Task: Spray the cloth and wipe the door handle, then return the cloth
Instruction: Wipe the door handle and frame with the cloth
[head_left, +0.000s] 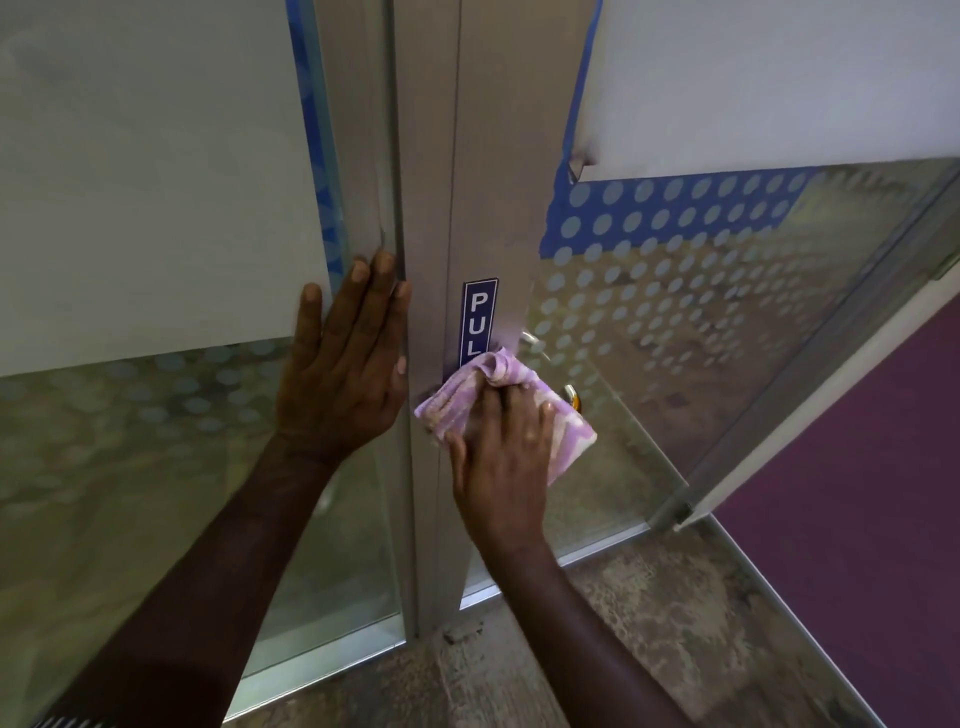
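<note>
lilac cloth (519, 395) under right hand (501, 462)

One sign can be read: a narrow blue sticker (478, 323) set upright on the metal door frame (488, 218), with white capital letters running downward. "P", "U" and "L" show; the purple and white cloth (483, 402) covers the sticker's lower end, hiding anything further.

blue "pull" sign (478, 322) on metal frame (431, 208); dotted glass (675, 270), purple carpet (857, 493).
</note>
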